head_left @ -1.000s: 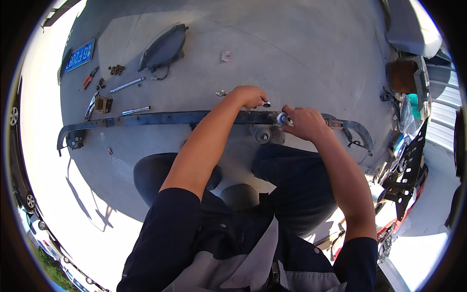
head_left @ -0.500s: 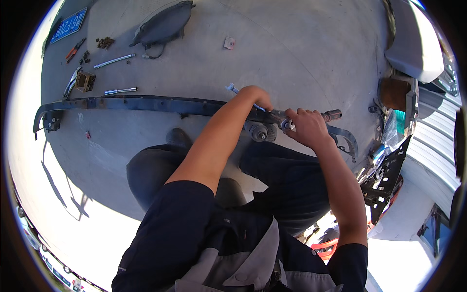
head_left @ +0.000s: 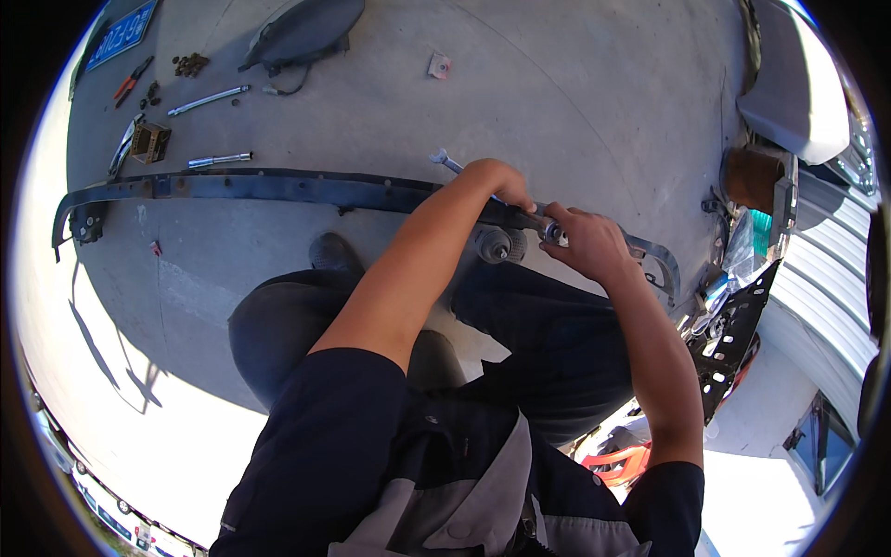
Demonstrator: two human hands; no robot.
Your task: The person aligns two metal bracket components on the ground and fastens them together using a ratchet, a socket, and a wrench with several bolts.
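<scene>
A long dark metal bar [head_left: 306,185] lies across the ground in front of me. My left hand [head_left: 504,182] is closed over the bar's right part, gripping a combination wrench [head_left: 445,161] whose open end sticks out to the left. Close beside it, my right hand [head_left: 590,243] is closed around a ratchet wrench with a round shiny head [head_left: 555,232]; its handle is hidden by the hand. A grey round part with a central stud [head_left: 499,246] sits just below the bar, between my hands and my knee. The fastener at the tools is hidden.
At the upper left lie pliers [head_left: 134,82], a chrome extension bar [head_left: 209,100], a long socket [head_left: 220,160], a small box [head_left: 150,143] and a heap of small fasteners [head_left: 190,65]. A dark curved panel [head_left: 304,32] lies behind. Car parts [head_left: 789,93] crowd the right side.
My right hand has turned the ratchet wrench, so its handle no longer sticks out to the right. My left hand has shifted slightly right. The view has moved a little.
</scene>
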